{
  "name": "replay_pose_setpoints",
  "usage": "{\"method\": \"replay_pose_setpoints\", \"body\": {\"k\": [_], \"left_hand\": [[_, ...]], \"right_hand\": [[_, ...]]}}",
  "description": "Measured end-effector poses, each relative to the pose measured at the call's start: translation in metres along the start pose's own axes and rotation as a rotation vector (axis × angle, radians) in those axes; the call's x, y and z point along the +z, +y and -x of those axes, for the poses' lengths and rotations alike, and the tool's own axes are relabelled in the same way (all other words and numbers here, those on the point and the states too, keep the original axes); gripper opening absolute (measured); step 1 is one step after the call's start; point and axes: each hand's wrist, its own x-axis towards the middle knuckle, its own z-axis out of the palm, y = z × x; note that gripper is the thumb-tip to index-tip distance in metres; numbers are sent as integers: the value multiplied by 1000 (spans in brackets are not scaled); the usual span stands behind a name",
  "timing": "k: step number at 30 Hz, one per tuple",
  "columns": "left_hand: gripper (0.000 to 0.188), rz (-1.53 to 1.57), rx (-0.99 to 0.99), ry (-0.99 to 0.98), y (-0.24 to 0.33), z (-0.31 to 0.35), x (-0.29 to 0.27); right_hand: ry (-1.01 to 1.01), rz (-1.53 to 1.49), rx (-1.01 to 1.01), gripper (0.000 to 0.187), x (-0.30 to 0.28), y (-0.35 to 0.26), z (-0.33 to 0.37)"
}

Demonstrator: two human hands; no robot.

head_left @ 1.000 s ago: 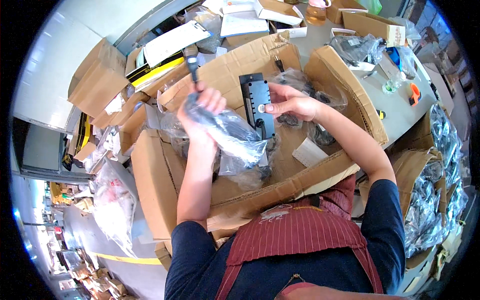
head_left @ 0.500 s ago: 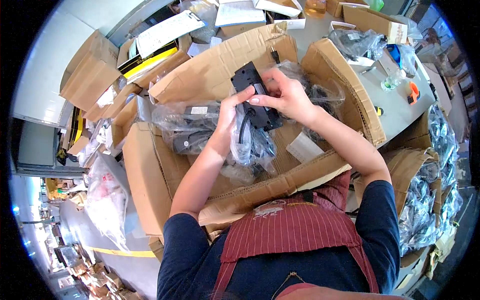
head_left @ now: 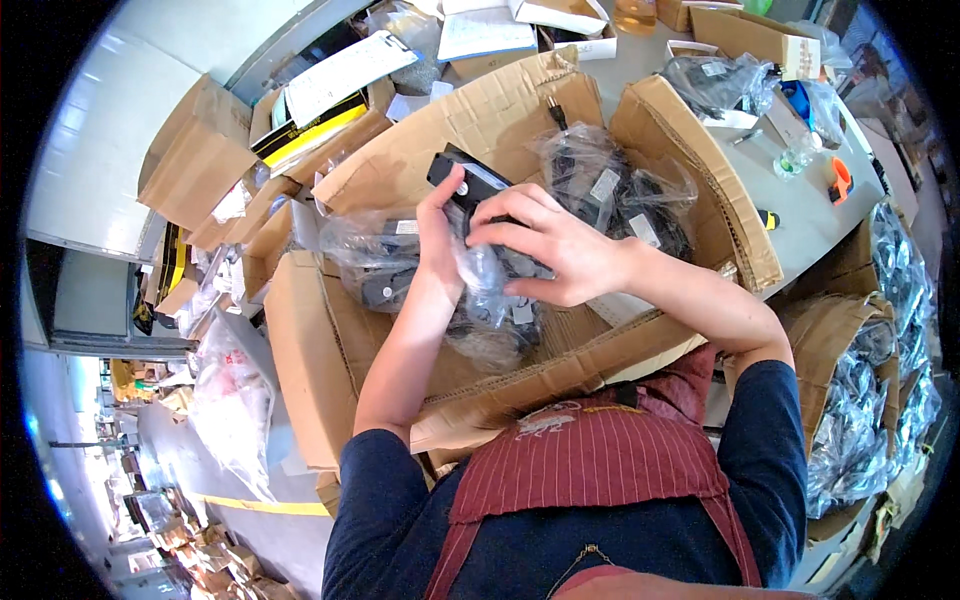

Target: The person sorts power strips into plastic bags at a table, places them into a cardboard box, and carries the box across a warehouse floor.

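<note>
A black oblong electrical device [head_left: 475,182] is tilted above the large open carton [head_left: 300,350], its lower part hidden by my hands. My left hand [head_left: 440,235] is closed round its left side, thumb up along the edge. Clear plastic bag film [head_left: 484,285] hangs beneath the device between my hands. My right hand [head_left: 550,240] reaches across from the right, fingers bent and slightly apart, fingertips on the bag and device. Bagged black devices lie in the carton to the left [head_left: 385,265] and to the right [head_left: 590,180]. A plug [head_left: 556,112] stands up at the carton's far side.
Behind the carton are papers on a clipboard [head_left: 345,75] and small boxes. On the grey table to the right lie an orange tool [head_left: 840,181] and a bagged black item [head_left: 720,85]. Another carton of bagged goods [head_left: 850,400] stands at lower right.
The device has tipped and shifted left, showing less of its screw-holed face. My right hand has come down from its upper right edge onto the bag, its fingers spreading more.
</note>
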Motion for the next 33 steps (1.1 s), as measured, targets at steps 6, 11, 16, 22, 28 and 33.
{"method": "replay_pose_setpoints", "body": {"k": [6, 11, 16, 22, 28, 33], "left_hand": [[26, -18, 56, 51, -4, -9, 0], [33, 148, 288, 175, 8, -20, -15], [44, 164, 595, 240, 29, -16, -24], [49, 194, 563, 167, 39, -15, -38], [45, 138, 619, 165, 32, -15, -35], [51, 103, 571, 81, 34, -19, -54]], "right_hand": [[-8, -200, -40, 37, 0, 9, 4], [64, -212, 104, 22, -11, 18, 7], [-71, -493, 522, 12, -23, 34, 6], [-230, -47, 289, 16, -16, 31, 13], [-381, 162, 255, 27, -15, 31, 11], [-369, 319, 227, 24, -16, 29, 12]]}}
